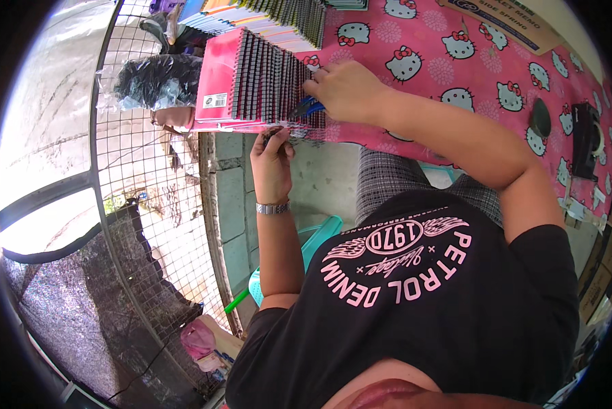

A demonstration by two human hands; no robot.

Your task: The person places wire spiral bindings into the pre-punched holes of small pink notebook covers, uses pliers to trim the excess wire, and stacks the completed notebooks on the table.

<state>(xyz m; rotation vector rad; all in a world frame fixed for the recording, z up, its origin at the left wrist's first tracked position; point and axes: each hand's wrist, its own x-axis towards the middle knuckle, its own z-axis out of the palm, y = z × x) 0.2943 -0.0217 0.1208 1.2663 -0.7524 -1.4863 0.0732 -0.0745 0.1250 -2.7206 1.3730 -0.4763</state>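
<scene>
A stack of spiral notebooks [217,76] with red-pink covers and dark wire coils lies at the table's left end. My right hand [350,90] is closed around blue-handled pliers [310,107], whose jaws are at the coils on the right side of the stack. At the near edge of the stack, my left hand [272,151] is pinched together by the coil ends. Something small and dark shows between its fingers, too small to name. A metal watch [273,208] is on my left wrist.
More spiral notebooks [265,24] stand behind. A black plastic-wrapped bundle [157,82] sits to the left, beside a wire mesh [139,204]. A pink patterned cloth [421,95] covers the table. A cardboard box [503,24], a black tape dispenser [584,140] and a turquoise stool [316,242] are around me.
</scene>
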